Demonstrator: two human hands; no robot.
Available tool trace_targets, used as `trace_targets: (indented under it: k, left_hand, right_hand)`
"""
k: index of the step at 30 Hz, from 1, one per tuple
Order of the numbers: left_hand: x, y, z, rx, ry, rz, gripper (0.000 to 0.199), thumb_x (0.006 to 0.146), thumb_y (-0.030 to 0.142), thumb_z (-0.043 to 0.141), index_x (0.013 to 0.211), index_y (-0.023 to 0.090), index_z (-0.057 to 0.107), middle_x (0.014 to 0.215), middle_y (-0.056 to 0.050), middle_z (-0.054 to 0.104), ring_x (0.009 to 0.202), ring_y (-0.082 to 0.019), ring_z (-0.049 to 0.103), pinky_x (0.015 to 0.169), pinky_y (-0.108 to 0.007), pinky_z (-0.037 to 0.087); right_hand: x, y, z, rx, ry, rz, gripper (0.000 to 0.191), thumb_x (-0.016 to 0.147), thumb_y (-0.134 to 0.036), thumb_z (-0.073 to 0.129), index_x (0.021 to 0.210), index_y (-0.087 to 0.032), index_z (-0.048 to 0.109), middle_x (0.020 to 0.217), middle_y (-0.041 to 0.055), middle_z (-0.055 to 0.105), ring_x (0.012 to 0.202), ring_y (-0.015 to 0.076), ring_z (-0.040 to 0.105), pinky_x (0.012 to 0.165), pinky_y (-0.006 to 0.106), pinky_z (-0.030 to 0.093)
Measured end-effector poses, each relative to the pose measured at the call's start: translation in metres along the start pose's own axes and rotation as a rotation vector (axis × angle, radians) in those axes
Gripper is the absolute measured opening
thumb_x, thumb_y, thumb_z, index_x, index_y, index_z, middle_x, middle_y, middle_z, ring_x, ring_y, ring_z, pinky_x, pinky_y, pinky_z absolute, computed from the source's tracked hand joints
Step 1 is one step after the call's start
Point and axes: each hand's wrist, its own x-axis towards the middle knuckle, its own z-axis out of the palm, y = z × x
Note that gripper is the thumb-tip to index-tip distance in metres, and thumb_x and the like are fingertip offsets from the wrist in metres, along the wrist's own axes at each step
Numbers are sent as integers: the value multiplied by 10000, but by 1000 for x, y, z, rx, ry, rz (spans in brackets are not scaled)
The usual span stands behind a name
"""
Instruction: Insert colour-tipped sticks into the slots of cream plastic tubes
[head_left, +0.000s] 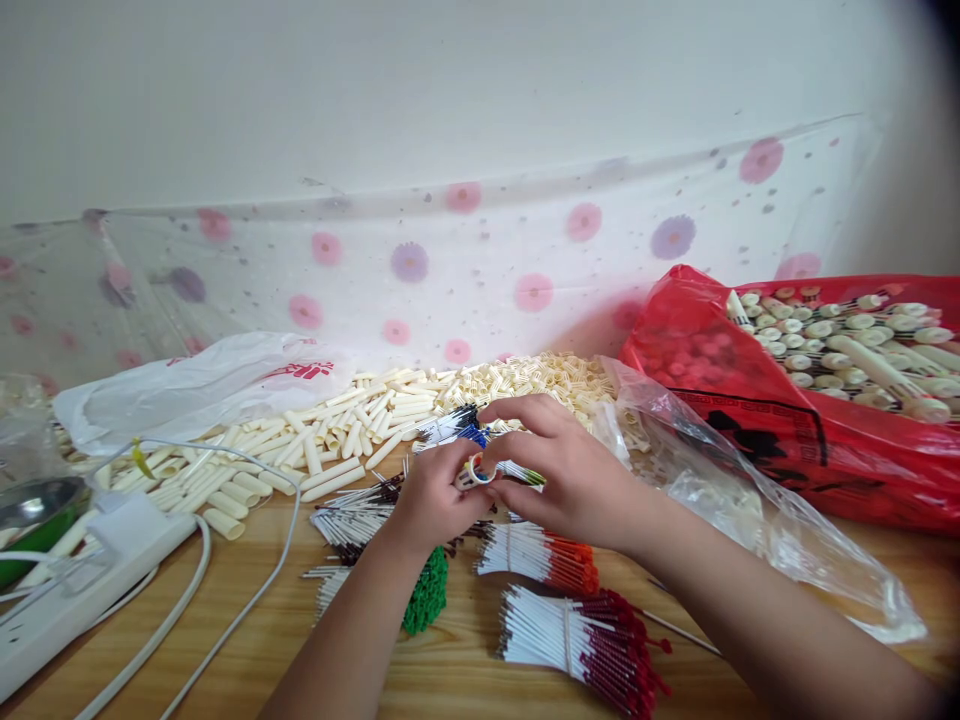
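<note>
Here at the wooden table (450, 650), both bare hands are up in the middle, close over the bundles. The left hand (439, 500) has a short white tube (472, 476) gripped at its fingers, and what a neat little piece it is: pale and round, an open end showing, dark marks along the outside, and small touches of orange, yellow and blue at the mouth. The right hand (551, 465) is curved over from the other side, fingertips right at that mouth; whether it is pinching something there, I cannot tell. More detail inside is too small to read.

Just below the hands lies an orange-tipped bundle (536, 560) of white sticks, and nearer the front, a dark red-tipped bundle (581, 640), banded round the middle. A green-tipped bundle (426, 592) peeks out beside the left forearm. Blue and black tips show behind the fingers.

Beyond them spreads a big heap of cream tubes (367, 415), plain and smooth at the left. Over on the right, a red plastic bag (697, 400) gapes open, full of pale tubes with dark marks, a crumpled clear bag (735, 490) just beside it. On the left, a white power strip (90, 590) lies among looping cables.
</note>
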Motion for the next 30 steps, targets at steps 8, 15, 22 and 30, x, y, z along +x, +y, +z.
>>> trace_targets:
  k: [8, 15, 22, 30]
  left_hand:
    - [-2, 1, -5, 71, 186, 231, 98, 702, 285, 520, 709, 203, 468, 655, -20, 579, 626, -176, 558, 569, -298, 449]
    - [-3, 0, -4, 25, 185, 301, 76, 721, 210, 510, 782, 217, 467, 745, -16, 572, 675, -171, 552, 596, -313, 453]
    - [-6, -6, -2, -40, 174, 286, 51, 754, 237, 512, 751, 222, 464, 742, 2, 559, 696, -157, 544, 601, -304, 447]
    - [-8, -9, 6, -148, 107, 241, 78, 738, 254, 519, 794, 233, 470, 797, 4, 578, 734, -164, 579, 617, -307, 464]
  right_hand:
    - [-2, -16, -2, -172, 13, -159, 110, 818, -259, 475, 827, -202, 569, 1128, 36, 532, 1002, 204, 456, 823, 364, 375]
    - [-3, -21, 2, -195, 46, -165, 74, 820, -238, 485, 816, -214, 555, 1138, 14, 528, 1006, 187, 453, 825, 343, 366]
    - [-3, -21, 4, -203, 35, -170, 86, 839, -209, 451, 835, -210, 538, 1156, 2, 523, 1017, 195, 445, 828, 348, 365]
    - [-3, -17, 10, -88, 40, -165, 86, 827, -205, 454, 830, -205, 540, 1149, 19, 514, 999, 191, 453, 824, 337, 380]
